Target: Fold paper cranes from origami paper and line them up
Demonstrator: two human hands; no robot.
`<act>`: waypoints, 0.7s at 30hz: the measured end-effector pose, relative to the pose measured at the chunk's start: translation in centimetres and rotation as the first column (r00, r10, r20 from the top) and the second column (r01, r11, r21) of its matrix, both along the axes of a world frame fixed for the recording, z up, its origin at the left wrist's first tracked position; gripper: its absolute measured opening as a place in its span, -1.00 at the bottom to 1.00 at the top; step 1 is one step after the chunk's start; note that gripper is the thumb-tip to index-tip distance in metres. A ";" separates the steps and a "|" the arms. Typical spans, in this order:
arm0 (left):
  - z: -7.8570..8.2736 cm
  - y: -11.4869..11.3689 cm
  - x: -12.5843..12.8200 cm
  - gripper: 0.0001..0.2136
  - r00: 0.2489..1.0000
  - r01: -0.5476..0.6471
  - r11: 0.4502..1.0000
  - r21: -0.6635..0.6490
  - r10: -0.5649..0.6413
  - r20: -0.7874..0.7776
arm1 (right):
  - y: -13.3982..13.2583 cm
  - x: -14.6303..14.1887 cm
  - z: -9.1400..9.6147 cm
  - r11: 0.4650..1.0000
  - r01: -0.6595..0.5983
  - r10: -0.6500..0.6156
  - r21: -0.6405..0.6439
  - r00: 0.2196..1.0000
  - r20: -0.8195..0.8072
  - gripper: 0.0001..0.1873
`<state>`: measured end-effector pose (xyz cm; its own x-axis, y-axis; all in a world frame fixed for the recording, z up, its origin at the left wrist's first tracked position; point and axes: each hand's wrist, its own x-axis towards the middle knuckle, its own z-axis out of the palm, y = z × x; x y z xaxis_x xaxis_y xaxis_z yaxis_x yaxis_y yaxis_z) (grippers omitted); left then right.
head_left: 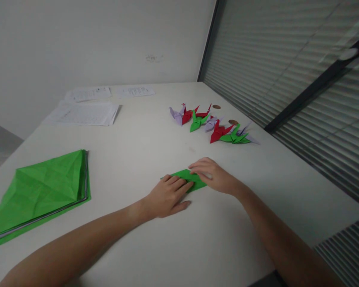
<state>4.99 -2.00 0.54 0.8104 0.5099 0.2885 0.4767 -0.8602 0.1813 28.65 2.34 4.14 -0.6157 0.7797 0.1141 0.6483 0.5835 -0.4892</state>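
A small folded piece of green origami paper [201, 184] lies on the white table in front of me. My left hand [169, 195] lies on its left part, palm down, the fingers resting on the paper and the thumb apart on the near side. Over the right end of the sheet arches my right hand [213, 174], its fingers stretched toward the far edge and a gap showing below them. Both hands are open. Part of the paper is hidden beneath the fingers, so its exact fold cannot be made out.
Several folded paper cranes, among them a red crane [219, 131] and a green crane [198, 120], stand farther back on the right. A stack of green sheets [44, 183] lies at left. Printed papers [85, 114] lie at the back left. Window blinds [275, 67] border the right side.
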 end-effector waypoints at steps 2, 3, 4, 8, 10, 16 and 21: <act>0.1 0.0 0.0 -0.51 1.000 -0.024 0.999 0.024 0.024 -0.018 | -0.1 -0.5 -0.6 0.995 -0.101 0.102 -0.023 0.993 0.051 -0.52; 0.1 0.0 -0.1 -0.51 0.999 -0.044 0.998 0.041 0.045 -0.024 | -0.1 -0.6 -0.9 0.992 -0.126 0.128 -0.028 0.989 0.079 -0.48; 0.2 0.0 -0.2 -0.50 0.997 -0.069 0.996 0.058 0.070 -0.028 | -0.2 -0.7 -1.1 0.991 -0.134 0.136 -0.026 0.985 0.109 -0.47; 1.0 0.6 -0.7 -0.37 0.979 -0.203 0.977 0.063 0.204 -0.017 | -0.4 -0.7 -1.2 0.997 -0.068 0.059 0.035 0.977 0.207 -0.56; 1.4 0.9 -0.9 -0.35 0.965 -0.260 0.965 0.021 0.261 -0.019 | -0.6 -1.0 -1.2 0.997 -0.061 0.052 0.037 0.974 0.221 -0.64; 1.3 1.2 -0.9 -0.49 0.988 -0.150 0.988 -0.033 0.148 -0.051 | -1.5 -2.2 -1.3 0.996 -0.074 0.058 0.055 0.966 0.252 -0.82; 1.0 1.6 -1.1 -0.74 0.991 -0.105 0.994 -0.014 0.104 -0.085 | -1.5 -2.0 -1.8 0.972 -0.152 0.126 0.181 0.981 0.147 -0.79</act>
<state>3.86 -0.38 1.52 0.7734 0.5976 0.2113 0.5779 -0.8018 0.1522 26.66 0.79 2.31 -0.7362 0.6571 0.1619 0.6058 0.7465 -0.2751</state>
